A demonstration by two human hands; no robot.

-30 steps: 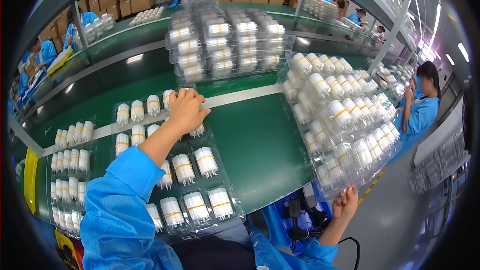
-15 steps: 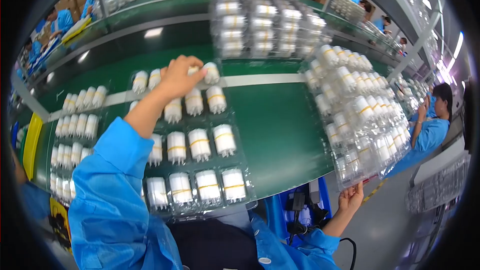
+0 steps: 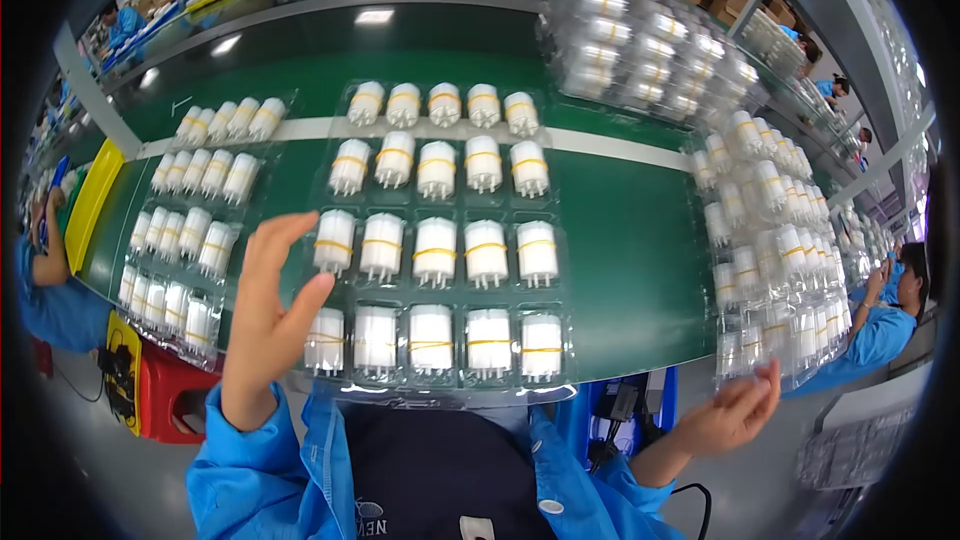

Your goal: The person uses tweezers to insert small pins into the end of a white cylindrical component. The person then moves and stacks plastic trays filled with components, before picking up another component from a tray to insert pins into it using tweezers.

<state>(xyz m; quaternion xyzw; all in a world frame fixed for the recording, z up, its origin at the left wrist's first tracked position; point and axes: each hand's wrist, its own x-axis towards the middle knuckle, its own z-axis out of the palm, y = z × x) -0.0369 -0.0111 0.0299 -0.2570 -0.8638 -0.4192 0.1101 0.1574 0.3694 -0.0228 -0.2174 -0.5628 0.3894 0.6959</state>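
Observation:
In front of me lies a clear plastic tray (image 3: 345, 202) with rows of white cylindrical parts (image 3: 436, 248), each with a yellow band and short pins at one end. My left hand (image 3: 270, 310) is at the tray's left side, its thumb and fingers spread beside the cylinders, holding nothing. Low on the right, my right hand (image 3: 728, 414) is near the bottom edge of stacked filled trays (image 3: 775, 270). Its fingers are loosely bent and slightly apart, with nothing visible in them. Whether a fingertip touches the lowest tray is unclear.
Another filled tray (image 3: 205, 205) lies on the left of the green conveyor belt (image 3: 630, 270). A tall stack of filled trays (image 3: 640, 50) stands at the back right. Below the belt sits a blue bin (image 3: 575, 430) with dark devices. A co-worker (image 3: 895, 290) is at the right.
My left hand has come back from the far row to the tray's left edge, open. My right hand has moved down slightly from the stack's edge. The view has shifted left.

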